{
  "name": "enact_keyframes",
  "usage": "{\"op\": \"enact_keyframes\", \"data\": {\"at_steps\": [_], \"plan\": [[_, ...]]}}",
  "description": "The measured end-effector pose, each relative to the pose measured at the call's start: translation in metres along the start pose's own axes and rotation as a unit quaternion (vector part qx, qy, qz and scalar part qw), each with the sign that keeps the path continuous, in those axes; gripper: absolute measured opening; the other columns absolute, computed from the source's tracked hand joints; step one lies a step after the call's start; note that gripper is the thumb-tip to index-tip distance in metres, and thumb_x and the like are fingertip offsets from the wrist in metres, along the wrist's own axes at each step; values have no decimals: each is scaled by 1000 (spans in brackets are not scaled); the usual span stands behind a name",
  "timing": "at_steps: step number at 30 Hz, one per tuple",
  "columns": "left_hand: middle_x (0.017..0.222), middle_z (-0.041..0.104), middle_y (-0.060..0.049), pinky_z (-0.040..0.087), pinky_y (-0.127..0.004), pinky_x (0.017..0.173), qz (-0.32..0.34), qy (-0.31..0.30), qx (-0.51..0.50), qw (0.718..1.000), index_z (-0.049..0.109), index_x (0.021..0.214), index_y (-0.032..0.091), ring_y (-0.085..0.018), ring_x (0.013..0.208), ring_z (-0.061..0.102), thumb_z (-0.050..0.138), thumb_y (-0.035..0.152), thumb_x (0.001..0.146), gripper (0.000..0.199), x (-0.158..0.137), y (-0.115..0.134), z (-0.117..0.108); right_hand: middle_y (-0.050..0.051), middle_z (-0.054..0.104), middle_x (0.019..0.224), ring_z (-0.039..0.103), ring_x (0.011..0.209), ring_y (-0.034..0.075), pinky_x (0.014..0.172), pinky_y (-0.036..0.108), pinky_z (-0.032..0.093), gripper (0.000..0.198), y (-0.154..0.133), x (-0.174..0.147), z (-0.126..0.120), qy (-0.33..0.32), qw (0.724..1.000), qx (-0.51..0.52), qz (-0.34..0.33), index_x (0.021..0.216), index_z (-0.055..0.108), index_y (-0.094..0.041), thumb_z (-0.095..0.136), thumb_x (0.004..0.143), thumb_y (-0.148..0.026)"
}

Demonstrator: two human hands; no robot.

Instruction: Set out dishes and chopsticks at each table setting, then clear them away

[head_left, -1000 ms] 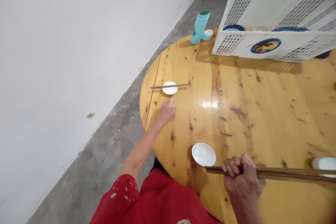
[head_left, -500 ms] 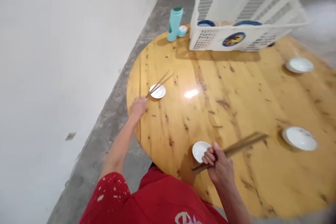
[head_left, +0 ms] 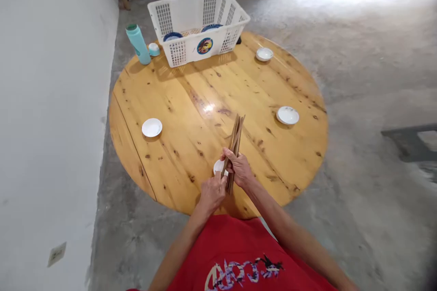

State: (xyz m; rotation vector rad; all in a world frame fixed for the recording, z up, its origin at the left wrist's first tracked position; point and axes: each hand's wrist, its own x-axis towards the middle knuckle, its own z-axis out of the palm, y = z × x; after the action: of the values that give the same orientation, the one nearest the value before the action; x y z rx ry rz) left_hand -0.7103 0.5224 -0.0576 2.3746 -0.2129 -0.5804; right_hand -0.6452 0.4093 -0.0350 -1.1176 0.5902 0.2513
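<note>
A bundle of several brown wooden chopsticks (head_left: 236, 136) is gripped in my right hand (head_left: 241, 170) close to the table's near edge. My left hand (head_left: 212, 192) is closed at the lower end of the bundle, pinching chopsticks there beside the right hand. Under and behind the hands lies a small white dish (head_left: 217, 166), partly hidden by them. Another white dish (head_left: 152, 127) sits on the left side of the round wooden table (head_left: 184, 154). On the right are a white bowl (head_left: 287, 115) and, farther back, a second white bowl (head_left: 264, 54).
At the table's far side stands a white plastic basket (head_left: 186, 52) with blue-rimmed dishes (head_left: 173, 36) inside. Left of it are a turquoise bottle (head_left: 138, 44) and its cap (head_left: 154, 49). A white wall (head_left: 54, 100) runs along the left; a dark stool (head_left: 409, 141) is at right.
My left hand has come back from the left dish, where it held chopsticks, to the bundle in my right hand. The bundle now points away from me. The view has shifted right.
</note>
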Motion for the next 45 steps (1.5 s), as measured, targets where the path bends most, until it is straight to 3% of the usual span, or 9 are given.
{"op": "enact_keyframes", "data": {"at_steps": [6,14,21,26,28,31,35,38,45], "plan": [[107,72,-15,52,-38,90,48,29,20,998,59,113,17,-26,101,69,35,29,104,29,3,13,12,-3,53,48,38,38,6,35,21,27,59,-1,-5,-14,52,998,2,-27,57,57,-19,87,57,-69],[89,68,-2,52,-27,77,31,-53,-284,957,53,114,19,-16,80,65,42,37,103,24,0,32,22,-8,41,45,53,45,12,40,22,42,58,-7,-17,-25,87,994,38,-50,63,51,-23,88,60,-68],[111,70,-12,54,-34,88,127,-44,-18,991,56,117,17,-24,100,69,45,38,104,26,13,19,31,-11,41,56,38,44,5,49,20,47,51,-33,-31,-56,34,989,102,-103,69,48,-22,92,63,-47],[123,68,-16,49,-41,107,197,66,51,977,60,121,17,-27,121,65,59,42,99,34,26,3,27,-10,28,47,28,39,6,46,24,41,55,-46,-46,-47,-2,965,20,-261,57,38,-22,79,83,-46],[131,65,-18,47,-43,110,160,145,9,976,59,127,15,-28,128,60,65,51,94,48,31,-15,15,-9,31,46,31,39,7,48,26,43,55,-34,-48,-39,5,943,-14,-333,56,38,-22,75,88,-47],[127,67,-17,52,-39,103,-7,276,-115,954,58,125,17,-25,122,64,56,51,99,43,38,-58,-18,-6,45,49,48,47,12,57,32,51,52,-4,-42,-36,2,919,-99,-381,57,46,-22,73,89,-51],[100,73,-10,56,-30,82,-234,375,-281,852,61,101,18,-19,93,72,45,46,103,32,59,-124,-76,1,62,60,59,57,16,61,33,51,51,30,-26,-46,-3,888,-255,-384,56,56,-21,69,91,-56],[83,71,-8,54,-24,68,-288,387,-364,797,58,86,16,-15,74,71,42,42,104,36,79,-161,-117,1,61,59,59,57,16,63,33,52,53,30,-24,-45,-3,894,-258,-367,56,55,-21,68,91,-59],[58,61,1,48,-18,55,-299,408,-405,762,56,81,15,-9,51,61,42,28,103,30,119,-191,-168,-9,32,47,34,40,8,54,30,51,58,-20,-39,-38,109,942,4,-317,56,34,-23,75,87,-49]]}}
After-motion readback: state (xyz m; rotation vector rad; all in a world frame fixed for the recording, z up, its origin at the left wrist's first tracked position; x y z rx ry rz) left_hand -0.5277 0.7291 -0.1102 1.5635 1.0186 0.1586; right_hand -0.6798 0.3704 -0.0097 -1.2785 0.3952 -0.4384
